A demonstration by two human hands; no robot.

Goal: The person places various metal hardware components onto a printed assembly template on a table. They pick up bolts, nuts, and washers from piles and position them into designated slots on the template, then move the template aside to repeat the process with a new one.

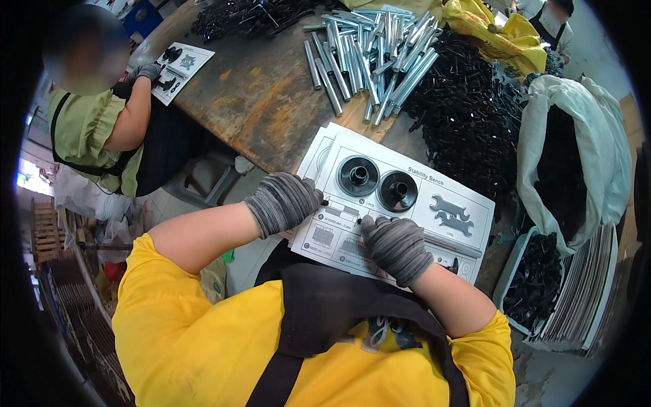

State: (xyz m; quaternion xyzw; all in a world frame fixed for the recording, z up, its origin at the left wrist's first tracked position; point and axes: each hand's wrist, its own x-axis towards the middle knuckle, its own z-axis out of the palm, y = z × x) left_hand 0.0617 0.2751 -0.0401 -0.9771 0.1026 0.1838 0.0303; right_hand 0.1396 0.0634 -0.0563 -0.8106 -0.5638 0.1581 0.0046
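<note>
A white printed card lies at the table's edge before me, on top of other white sheets. On it sit two round black flanged caps, side by side, and to their right two flat grey wrenches, though whether real or printed I cannot tell. My left hand, in a grey striped glove, is closed at the card's left side, with a small dark tip at its fingers. My right hand, gloved alike, is closed low over the card, a small dark piece at its fingertips. Right of it lies a metal tube.
Shiny metal tubes lie piled ahead, beside a heap of black bolts. A white sack and a tray of black parts stand right. A co-worker handles a similar card at the left.
</note>
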